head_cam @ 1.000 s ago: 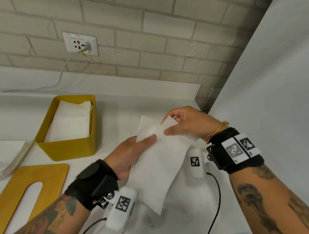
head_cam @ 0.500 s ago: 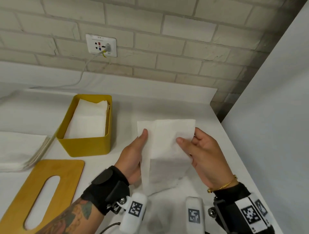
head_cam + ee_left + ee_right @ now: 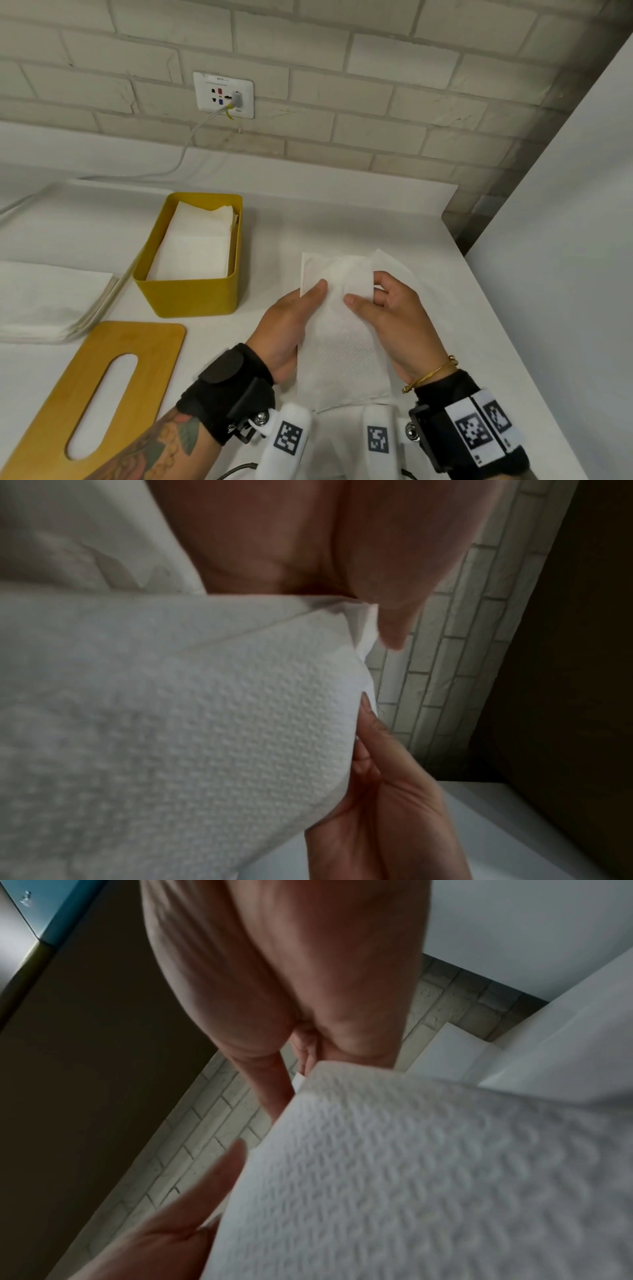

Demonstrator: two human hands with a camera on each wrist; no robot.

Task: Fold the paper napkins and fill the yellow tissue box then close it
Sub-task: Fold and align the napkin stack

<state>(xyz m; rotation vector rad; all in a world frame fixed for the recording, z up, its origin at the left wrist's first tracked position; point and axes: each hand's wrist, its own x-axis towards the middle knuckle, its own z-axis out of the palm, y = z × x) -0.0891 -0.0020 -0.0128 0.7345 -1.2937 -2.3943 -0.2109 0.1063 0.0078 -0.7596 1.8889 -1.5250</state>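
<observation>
Both hands' pinching grip, left hand [image 3: 287, 329] and right hand [image 3: 394, 325], on white embossed half-folded napkin [image 3: 342, 356]

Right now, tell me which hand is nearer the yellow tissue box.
Left. The left hand grips the napkin just right of the yellow tissue box; the right hand holds the napkin's far side.

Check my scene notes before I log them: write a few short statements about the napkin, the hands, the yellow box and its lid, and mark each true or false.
1. Both the left hand and the right hand hold the white embossed paper napkin. True.
2. The yellow plastic tissue box is empty. False: folded white napkins lie inside it.
3. The yellow slotted lid sits on the box. False: it lies flat on the white counter, in front of the box.
4. A stack of white unfolded napkins lies left of the box. True.
</observation>
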